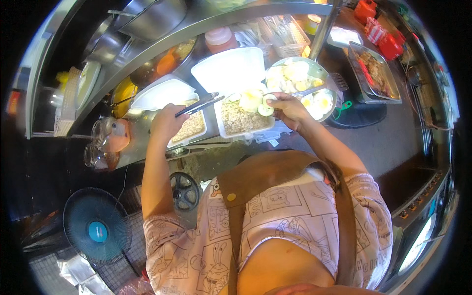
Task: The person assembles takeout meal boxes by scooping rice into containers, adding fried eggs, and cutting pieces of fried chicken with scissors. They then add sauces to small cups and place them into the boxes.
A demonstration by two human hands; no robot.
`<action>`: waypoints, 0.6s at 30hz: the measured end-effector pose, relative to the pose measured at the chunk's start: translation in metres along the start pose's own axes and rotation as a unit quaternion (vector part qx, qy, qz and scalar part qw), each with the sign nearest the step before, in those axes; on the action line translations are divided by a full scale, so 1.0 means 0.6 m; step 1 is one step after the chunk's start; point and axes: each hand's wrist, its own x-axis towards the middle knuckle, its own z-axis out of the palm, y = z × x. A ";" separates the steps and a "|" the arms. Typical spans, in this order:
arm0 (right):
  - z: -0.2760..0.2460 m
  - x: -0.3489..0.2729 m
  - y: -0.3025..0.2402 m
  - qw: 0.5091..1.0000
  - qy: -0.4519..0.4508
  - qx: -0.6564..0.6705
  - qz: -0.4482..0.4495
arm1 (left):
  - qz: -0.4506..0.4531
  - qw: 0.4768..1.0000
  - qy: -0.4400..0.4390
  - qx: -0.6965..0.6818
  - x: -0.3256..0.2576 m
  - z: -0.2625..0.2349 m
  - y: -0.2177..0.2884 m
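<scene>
My left hand (169, 120) is closed around a pair of dark metal tongs (199, 104), whose tips reach over the gap between two white takeaway boxes. Between the fingers of my right hand (290, 112) are cucumber slices (267, 105), held at the right edge of the nearer-to-centre box (227, 130). That box has its lid up and is filled with rice (239, 118); a pale yellow-white piece (251, 100), perhaps egg, shows beside the cucumber. Rice also fills the left box (189, 129), partly hidden by my left hand. Halved boiled eggs (322, 103) and pale slices lie in a round bowl (295, 58) at right.
A slotted spatula (339, 81) lies across the bowl. Farther right is a metal tray (393, 98) of browned food. Two glass jars (112, 133) stand at the counter's left end. Behind are a cutlery basket (297, 48), a metal shelf and pots (155, 22). A fan (98, 216) stands lower left.
</scene>
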 end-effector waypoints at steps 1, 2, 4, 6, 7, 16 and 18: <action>0.002 0.006 0.001 1.000 -0.002 -0.002 -0.004 | -0.005 0.999 0.035 -0.019 -0.024 -0.007 0.009; 0.006 0.014 0.004 1.000 -0.006 -0.005 -0.006 | -0.012 0.997 0.070 -0.037 -0.049 -0.008 0.016; 0.018 0.026 0.006 1.000 -0.001 -0.017 -0.020 | 0.042 0.988 0.138 -0.056 -0.099 0.009 0.027; 0.047 0.039 0.007 0.999 0.005 -0.038 -0.034 | 0.081 0.976 0.198 -0.044 -0.140 0.028 0.035; 0.063 0.052 0.012 0.997 -0.007 -0.056 -0.043 | 0.092 0.970 0.224 -0.024 -0.157 0.039 0.036; 0.309 0.178 0.086 0.983 -0.063 -0.171 0.036 | 0.001 0.921 0.376 0.100 -0.251 0.092 -0.042; 0.356 0.209 0.104 0.977 -0.079 -0.193 0.037 | -0.027 0.912 0.392 0.116 -0.258 0.096 -0.078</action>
